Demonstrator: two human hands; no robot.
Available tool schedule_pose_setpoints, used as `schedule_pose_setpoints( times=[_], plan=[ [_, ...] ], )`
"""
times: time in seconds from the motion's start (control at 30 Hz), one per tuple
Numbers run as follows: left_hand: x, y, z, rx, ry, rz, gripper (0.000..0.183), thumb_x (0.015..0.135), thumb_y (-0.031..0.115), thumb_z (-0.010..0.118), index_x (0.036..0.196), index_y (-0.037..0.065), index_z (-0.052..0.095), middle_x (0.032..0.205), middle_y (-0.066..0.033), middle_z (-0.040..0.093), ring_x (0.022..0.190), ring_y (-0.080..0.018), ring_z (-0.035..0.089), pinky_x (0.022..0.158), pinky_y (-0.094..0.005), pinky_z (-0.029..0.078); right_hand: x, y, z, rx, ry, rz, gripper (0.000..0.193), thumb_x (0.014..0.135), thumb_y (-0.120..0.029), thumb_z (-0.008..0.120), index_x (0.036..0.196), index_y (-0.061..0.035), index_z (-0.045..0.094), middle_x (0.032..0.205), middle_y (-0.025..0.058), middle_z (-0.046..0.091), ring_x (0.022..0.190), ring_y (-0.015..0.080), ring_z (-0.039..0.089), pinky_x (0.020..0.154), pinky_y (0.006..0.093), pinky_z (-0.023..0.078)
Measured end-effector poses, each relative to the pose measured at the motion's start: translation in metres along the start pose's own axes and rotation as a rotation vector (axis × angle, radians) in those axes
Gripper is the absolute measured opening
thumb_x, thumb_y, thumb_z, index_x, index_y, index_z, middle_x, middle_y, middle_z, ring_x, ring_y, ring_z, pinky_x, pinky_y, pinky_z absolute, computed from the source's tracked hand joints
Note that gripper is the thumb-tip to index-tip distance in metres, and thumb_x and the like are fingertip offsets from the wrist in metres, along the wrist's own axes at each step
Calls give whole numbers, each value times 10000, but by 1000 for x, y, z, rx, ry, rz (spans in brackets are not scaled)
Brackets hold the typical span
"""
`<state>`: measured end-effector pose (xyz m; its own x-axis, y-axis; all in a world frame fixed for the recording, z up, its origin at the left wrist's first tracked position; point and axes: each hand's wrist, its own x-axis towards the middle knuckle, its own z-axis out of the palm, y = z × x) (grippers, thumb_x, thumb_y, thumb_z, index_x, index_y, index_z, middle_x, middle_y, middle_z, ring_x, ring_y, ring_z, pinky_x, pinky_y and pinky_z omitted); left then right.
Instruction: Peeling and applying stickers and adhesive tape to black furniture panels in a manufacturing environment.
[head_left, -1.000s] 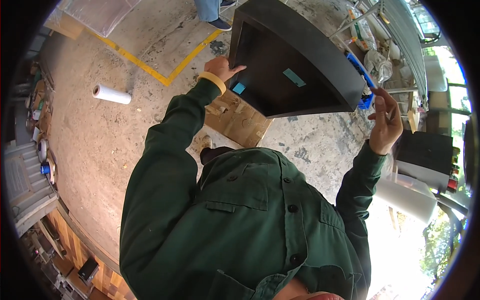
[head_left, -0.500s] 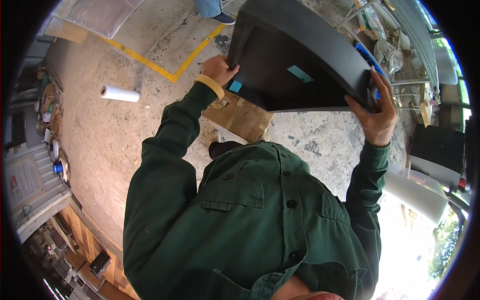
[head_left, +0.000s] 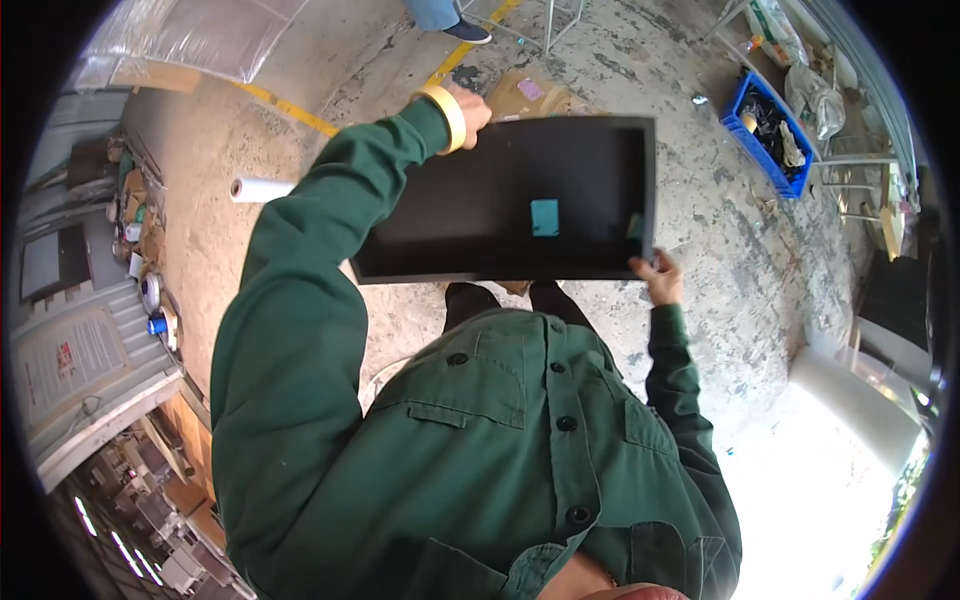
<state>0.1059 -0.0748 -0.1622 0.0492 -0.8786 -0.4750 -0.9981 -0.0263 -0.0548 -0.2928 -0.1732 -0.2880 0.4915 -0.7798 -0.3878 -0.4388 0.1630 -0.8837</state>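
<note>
Left hand (head_left: 468, 115) grasping its far edge, right hand (head_left: 662, 278) gripping its near right corner, I hold the shallow black box (head_left: 450, 225) in front of me, over the floor (head_left: 740, 265); a cardboard box (head_left: 530, 92) shows just beyond it.

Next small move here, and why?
Probably ease the black tray down slowly: the left hand holds its far edge, the right hand its near right corner, and the cardboard box shows past that far edge; tray-box contact is unclear.

Room between panel (head_left: 480, 205) and crate (head_left: 797, 185)
</note>
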Motion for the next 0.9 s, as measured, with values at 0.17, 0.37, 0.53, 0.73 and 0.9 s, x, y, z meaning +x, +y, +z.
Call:
schedule_pose_setpoints(
  times=[0.17, 0.37, 0.53, 0.73, 0.9],
  plan=[
    [71, 12, 54, 212, -246, 69, 223, 674, 181, 590, 860, 70, 642, 912, -128, 626, 876, -279, 600, 743, -372, 482, -11, 69, 39, 199, -141, 242, 350, 634, -123, 716, 906, 48, 577, 717, 11, 576, 642, 69, 527, 591, 212, 429],
    [183, 10, 124, 160, -464, -86, 335, 677, 145, 588, 1010, 132, 626, 1089, -72, 586, 978, -271, 570, 800, -366, 481, 18, 107, 57, 167, -60, 418, 451, 598, -127, 732, 966, 68, 559, 852, 72, 605, 779, 119, 562, 669, 250, 462],
    [225, 13, 140, 163, -296, -84, 236, 748, 151, 556, 956, 79, 638, 1027, -102, 608, 941, -246, 591, 769, -355, 492, 54, 127, 50, 101, -71, 473, 502, 609, -258, 735, 995, 17, 569, 806, 65, 620, 618, 102, 564, 442, 229, 416],
    [207, 19, 92, -162, -303, -143, 374, 716, 405, 633, 885, 72, 653, 883, -123, 630, 857, -282, 595, 725, -381, 471, 59, 137, 47, 97, -87, 510, 658, 611, -388, 755, 1082, 24, 551, 847, 97, 623, 746, 153, 615, 391, 247, 420],
    [169, 100, 109, -709, -246, 9, 420, 683, 517, 615, 841, 131, 664, 820, -112, 637, 786, -282, 600, 731, -360, 473, 61, 150, 44, 209, -101, 616, 660, 693, -474, 661, 1113, 18, 529, 941, 138, 611, 524, 107, 525, 374, 262, 405]
  ],
)
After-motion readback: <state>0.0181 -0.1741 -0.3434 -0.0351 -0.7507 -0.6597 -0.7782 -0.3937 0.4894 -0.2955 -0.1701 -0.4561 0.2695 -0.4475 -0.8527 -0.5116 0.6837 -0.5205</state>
